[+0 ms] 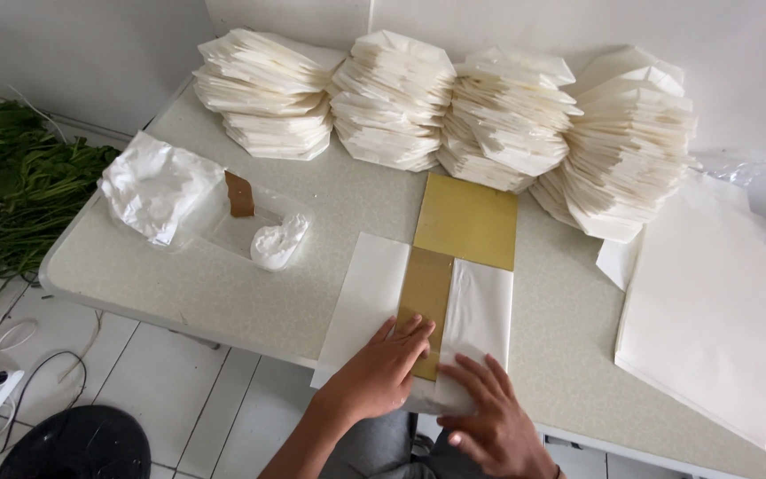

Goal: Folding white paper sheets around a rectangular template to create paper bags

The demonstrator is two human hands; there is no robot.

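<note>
A white paper sheet [367, 297] lies at the table's front edge with a yellow-brown board [467, 220] on top of it. The sheet's right part [480, 310] is folded over the board. My left hand [381, 368] lies flat on the board's lower end [425, 288], fingers spread. My right hand [494, 421] presses flat on the folded paper flap beside it. Neither hand grips anything.
Several tall stacks of folded white paper [392, 98] line the back of the grey table [188, 284]. A pile of flat white sheets [702, 302] lies at the right. A clear plastic bag with white paste [272, 239] sits at the left. Green leaves [11, 177] and cables [11, 355] lie on the floor.
</note>
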